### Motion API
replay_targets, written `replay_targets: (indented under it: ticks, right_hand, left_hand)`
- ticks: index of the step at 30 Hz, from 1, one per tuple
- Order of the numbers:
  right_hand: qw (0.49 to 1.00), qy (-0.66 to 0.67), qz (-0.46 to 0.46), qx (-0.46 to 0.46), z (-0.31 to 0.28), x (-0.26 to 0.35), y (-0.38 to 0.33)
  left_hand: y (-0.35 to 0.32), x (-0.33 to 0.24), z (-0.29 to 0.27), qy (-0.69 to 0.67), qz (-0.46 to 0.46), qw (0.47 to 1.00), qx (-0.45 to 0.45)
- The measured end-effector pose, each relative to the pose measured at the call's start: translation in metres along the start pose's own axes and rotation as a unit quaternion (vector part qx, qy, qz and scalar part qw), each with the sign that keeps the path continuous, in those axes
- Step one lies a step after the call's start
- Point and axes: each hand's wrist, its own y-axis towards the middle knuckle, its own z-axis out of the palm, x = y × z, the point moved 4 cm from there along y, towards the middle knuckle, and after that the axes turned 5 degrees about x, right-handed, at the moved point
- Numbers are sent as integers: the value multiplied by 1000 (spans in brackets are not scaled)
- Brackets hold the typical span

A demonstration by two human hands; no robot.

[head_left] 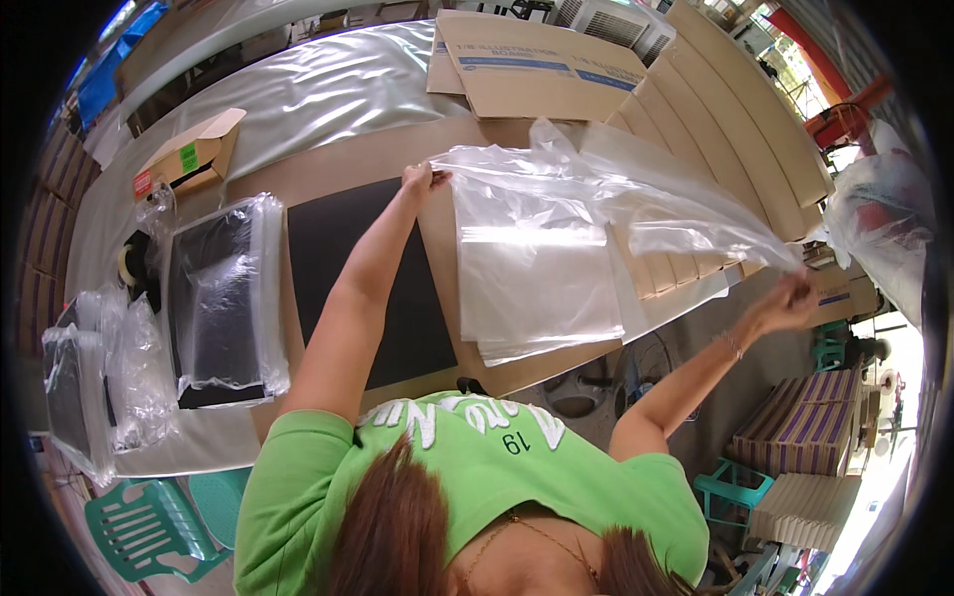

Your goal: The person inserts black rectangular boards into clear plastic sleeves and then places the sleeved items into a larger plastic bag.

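A large clear plastic bag (pixel 606 194) is stretched in the air between my two hands. My left hand (pixel 420 180) grips one corner of it above the table. My right hand (pixel 790 301) holds the opposite end out past the table's right edge. Under the bag lies a stack of flat clear plastic bags (pixel 537 288). Beside it, to the left, a black flat sheet (pixel 333 248) rests on the brown table (pixel 348 164).
Bagged black sheets (pixel 221 298) are stacked at the left, with more plastic-wrapped ones (pixel 99 382) beyond. Flat cardboard boxes (pixel 542 70) lie at the far side, long cardboard pieces (pixel 735 129) at the right. A small open carton (pixel 191 154) sits far left. Green plastic chair (pixel 149 526) below.
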Motion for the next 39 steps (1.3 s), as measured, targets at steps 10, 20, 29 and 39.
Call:
replay_targets:
  ticks: [10,20,29,39]
  right_hand:
    - [983,-177,7,-41,-160,34,-37]
    - [908,243,118,320,50,196,-99]
    - [804,380,137,437,123,248,-154]
    - [805,412,113,412,149,270,-165]
  left_hand:
    - [-4,-64,67,344,179,922,5]
    - [-271,-84,176,271,146,775,553]
    - [-355,-77,108,211,197,856,429]
    - [-391,-119,68,357,391,822,212]
